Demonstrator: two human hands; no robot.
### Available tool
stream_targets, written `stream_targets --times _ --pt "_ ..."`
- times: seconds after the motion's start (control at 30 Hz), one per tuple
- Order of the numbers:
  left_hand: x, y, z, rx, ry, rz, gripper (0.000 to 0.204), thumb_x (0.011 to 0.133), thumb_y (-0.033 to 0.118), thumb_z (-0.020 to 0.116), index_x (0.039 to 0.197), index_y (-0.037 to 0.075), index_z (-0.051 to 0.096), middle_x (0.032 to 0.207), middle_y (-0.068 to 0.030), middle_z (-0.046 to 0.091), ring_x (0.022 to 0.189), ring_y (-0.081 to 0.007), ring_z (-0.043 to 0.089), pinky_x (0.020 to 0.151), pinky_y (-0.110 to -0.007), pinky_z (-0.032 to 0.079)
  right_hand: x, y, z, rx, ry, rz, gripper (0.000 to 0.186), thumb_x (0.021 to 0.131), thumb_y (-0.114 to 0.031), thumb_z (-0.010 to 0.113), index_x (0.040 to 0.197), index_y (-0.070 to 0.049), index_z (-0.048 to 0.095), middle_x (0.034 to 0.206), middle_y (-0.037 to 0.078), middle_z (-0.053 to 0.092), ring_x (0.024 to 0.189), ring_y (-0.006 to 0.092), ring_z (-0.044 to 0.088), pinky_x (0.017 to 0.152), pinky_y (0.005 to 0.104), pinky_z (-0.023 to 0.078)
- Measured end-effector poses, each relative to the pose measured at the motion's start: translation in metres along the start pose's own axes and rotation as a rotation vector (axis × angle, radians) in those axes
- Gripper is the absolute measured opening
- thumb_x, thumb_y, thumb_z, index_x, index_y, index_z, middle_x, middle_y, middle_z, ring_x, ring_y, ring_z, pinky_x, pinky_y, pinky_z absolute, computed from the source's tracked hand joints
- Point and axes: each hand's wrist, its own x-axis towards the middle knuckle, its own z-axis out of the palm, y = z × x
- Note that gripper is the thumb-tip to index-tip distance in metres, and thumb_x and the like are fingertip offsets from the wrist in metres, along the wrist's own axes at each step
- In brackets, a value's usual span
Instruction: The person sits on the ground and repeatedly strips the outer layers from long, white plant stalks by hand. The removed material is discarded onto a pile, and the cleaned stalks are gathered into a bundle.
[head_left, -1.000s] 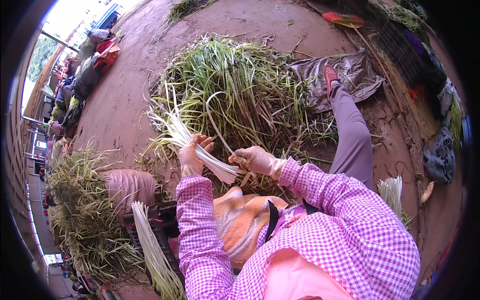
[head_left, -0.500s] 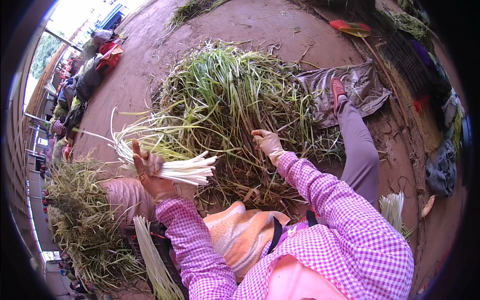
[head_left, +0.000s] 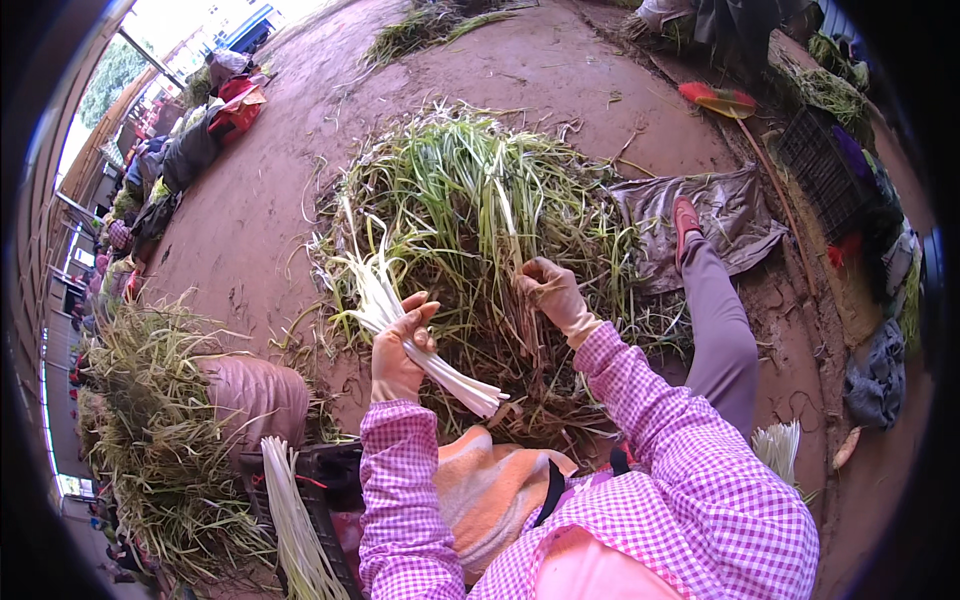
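A bundle of long white stalks [head_left: 458, 382], like blanched chives or young leeks, is gripped in my left hand [head_left: 400, 352]. Its even, cut-looking ends point down to the right, and thin pale tips trail up to the left. My right hand [head_left: 556, 296] is closed in a pinch on a leafy stalk [head_left: 512, 245] with brown, withered leaves hanging below the fingers. Both hands are over a large heap of green leafy stalks [head_left: 420, 190] on the ground, and tangled brown leaves lie at its near side. An orange striped towel [head_left: 475, 490] covers my lap.
Beside me at left stand a dark crate [head_left: 330, 462] with white stalks [head_left: 292, 520] on it, a pinkish wrapped bundle [head_left: 258, 398] and a grassy pile [head_left: 165, 450]. Right of the heap lie a grey sheet [head_left: 735, 215], a red-headed broom [head_left: 718, 98] and a black crate [head_left: 815, 170].
My left hand has moved right and turned, swinging the white bundle closer to my right hand. The right hand has shifted slightly right. The view has shifted a little.
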Motion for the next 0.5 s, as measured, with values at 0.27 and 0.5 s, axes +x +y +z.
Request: stream_targets --times 0.27,0.5 --pt "-0.017 -0.007 0.012 0.312 0.134 0.016 0.021 0.093 0.020 0.063 0.099 0.000 0.068 0.064 -0.0042 0.059 0.045 -0.0084 0.048 0.037 -0.023 0.043 -0.072 -0.071 0.003 0.108 -0.482 0.192 0.020 0.090 -0.008 0.064 0.108 0.000 0.064 0.090 0.003 0.067 0.079 0.0097 0.061 0.072 0.0263 0.053" --pt "-0.019 -0.016 0.021 0.446 0.243 0.018 0.018 0.093 0.017 0.062 0.097 0.001 0.069 0.069 -0.0044 0.063 0.045 -0.0078 0.047 0.039 -0.023 0.044 -0.076 -0.109 0.007 -0.261 -0.318 -0.405 0.020 0.079 -0.005 0.066 0.098 -0.002 0.062 0.080 0.015 0.064 0.068 0.0273 0.065 0.065 0.0335 0.052"
